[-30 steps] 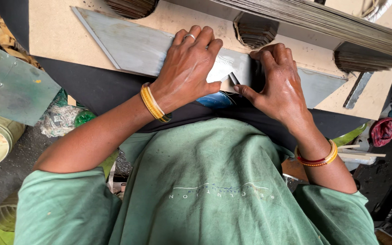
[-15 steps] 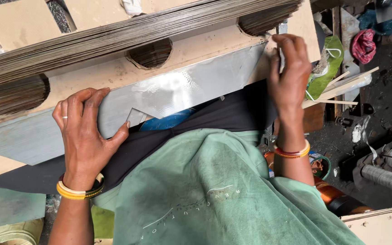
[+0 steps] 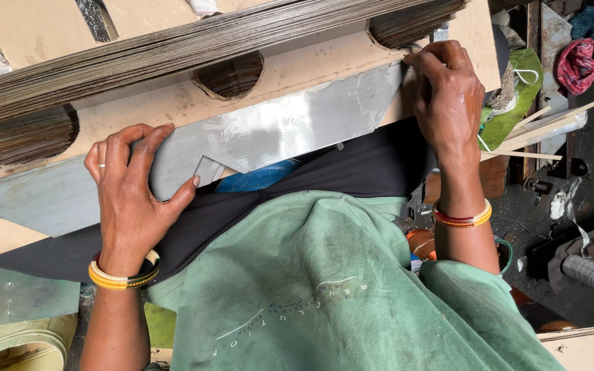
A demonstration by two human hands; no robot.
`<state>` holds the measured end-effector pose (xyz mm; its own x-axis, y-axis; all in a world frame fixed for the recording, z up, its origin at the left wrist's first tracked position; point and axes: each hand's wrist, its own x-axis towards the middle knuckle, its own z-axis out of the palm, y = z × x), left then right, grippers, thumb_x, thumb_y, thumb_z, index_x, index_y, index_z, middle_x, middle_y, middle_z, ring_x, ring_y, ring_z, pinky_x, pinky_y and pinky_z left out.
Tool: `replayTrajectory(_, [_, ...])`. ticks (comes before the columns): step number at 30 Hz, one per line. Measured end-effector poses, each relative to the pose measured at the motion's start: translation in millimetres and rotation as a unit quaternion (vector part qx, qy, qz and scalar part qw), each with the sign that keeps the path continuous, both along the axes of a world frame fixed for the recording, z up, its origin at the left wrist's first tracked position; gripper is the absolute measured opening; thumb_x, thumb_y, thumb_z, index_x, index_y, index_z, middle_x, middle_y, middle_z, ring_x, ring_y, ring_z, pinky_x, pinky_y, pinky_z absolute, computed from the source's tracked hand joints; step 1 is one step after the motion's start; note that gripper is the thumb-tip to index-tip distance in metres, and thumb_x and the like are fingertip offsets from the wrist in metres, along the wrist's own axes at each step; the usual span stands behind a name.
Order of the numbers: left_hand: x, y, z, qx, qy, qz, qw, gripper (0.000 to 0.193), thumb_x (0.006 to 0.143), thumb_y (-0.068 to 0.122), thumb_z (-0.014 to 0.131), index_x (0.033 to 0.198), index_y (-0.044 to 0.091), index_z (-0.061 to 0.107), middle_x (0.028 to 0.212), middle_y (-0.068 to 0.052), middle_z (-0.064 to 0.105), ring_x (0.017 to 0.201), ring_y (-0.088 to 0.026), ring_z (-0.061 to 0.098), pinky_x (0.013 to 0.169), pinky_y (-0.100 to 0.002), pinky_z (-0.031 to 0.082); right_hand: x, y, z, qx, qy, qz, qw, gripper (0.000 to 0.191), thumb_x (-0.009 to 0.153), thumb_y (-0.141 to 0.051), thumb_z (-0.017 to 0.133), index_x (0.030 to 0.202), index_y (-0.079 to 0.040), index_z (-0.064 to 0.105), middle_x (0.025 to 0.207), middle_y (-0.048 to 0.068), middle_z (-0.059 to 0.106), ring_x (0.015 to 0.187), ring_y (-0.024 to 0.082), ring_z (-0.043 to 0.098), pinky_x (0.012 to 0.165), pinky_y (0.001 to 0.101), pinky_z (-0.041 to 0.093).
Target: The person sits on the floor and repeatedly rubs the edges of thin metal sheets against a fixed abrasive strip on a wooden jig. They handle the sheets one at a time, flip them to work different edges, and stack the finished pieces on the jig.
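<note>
left hand: flat, fingers spread, pressing on metal sheet | right hand: pinching sheet's far corner, it seems | sheet lies on board between hands | risk: sharp edge may cut fingers if it slips

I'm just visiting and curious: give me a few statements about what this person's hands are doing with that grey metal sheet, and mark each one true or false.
1. The left hand lies spread on the long grey metal sheet. True.
2. The right hand holds a hammer. False: it pinches the sheet's right end, with no tool visible in it.
3. Both wrists wear bangles. True: yellow bangles on the left, red and yellow bangles on the right.
4. The sheet rests on a pale wooden board with round cut-outs. True.
5. The stack of thin metal strips lies between the person and the sheet. False: it lies beyond the sheet, farther from the person.
</note>
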<state>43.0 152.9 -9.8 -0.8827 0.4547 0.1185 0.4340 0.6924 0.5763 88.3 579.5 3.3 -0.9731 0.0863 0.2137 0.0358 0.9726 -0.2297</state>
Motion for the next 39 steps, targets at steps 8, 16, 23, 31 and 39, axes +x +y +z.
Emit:
replayTrajectory(8, [2,0,-2,0.007,0.010,0.005,1.000,0.071,0.075,0.025,0.088,0.140,0.009,0.064,0.133,-0.013,0.054,0.127,-0.033,0.049,0.118,-0.049,0.030,-2,2,-4,0.017,0.013,0.012,1.000,0.026,0.091,0.009,0.067,0.114,0.000,0.071,0.115,0.014,0.061,0.110,0.034,0.064,0.091,0.0437,0.053])
replayTrajectory(16, [3,-1,-3,0.027,0.015,0.002,1.000,0.068,0.074,0.023,0.088,0.137,0.009,0.065,0.132,-0.011,0.055,0.125,-0.031,0.050,0.118,-0.048,0.030,-4,11,-3,-0.093,0.025,0.005,0.995,0.018,0.095,0.012,0.063,0.110,0.004,0.056,0.109,0.016,0.055,0.097,0.029,0.062,0.091,0.0410,0.052])
replayTrajectory(23, [-2,8,4,0.028,0.025,-0.015,0.999,0.065,0.075,0.021,0.088,0.135,0.009,0.066,0.132,-0.012,0.057,0.125,-0.032,0.051,0.116,-0.048,0.031,-5,10,1,-0.486,0.050,-0.030,0.872,0.038,0.101,0.003,0.067,0.132,-0.004,0.047,0.100,0.003,0.061,0.090,0.009,0.064,0.078,0.0250,0.058])
replayTrajectory(31, [2,22,74,0.043,0.127,-0.029,0.991,0.061,0.084,0.024,0.088,0.137,0.007,0.064,0.134,-0.015,0.056,0.128,-0.034,0.055,0.119,-0.053,0.029,6,2,-23,-0.744,0.052,-0.105,0.657,0.036,0.116,-0.021,0.054,0.144,0.001,0.057,0.117,0.010,0.071,0.099,0.018,0.072,0.077,0.0294,0.060])
replayTrajectory(39, [-55,37,104,0.003,0.288,-0.059,0.956,0.057,0.086,0.025,0.085,0.137,0.009,0.066,0.121,-0.018,0.059,0.121,-0.037,0.057,0.109,-0.056,0.030,5,7,-39,-0.771,0.061,-0.080,0.628,0.032,0.114,-0.018,0.057,0.141,-0.001,0.062,0.126,0.016,0.072,0.103,0.019,0.072,0.079,0.0282,0.059])
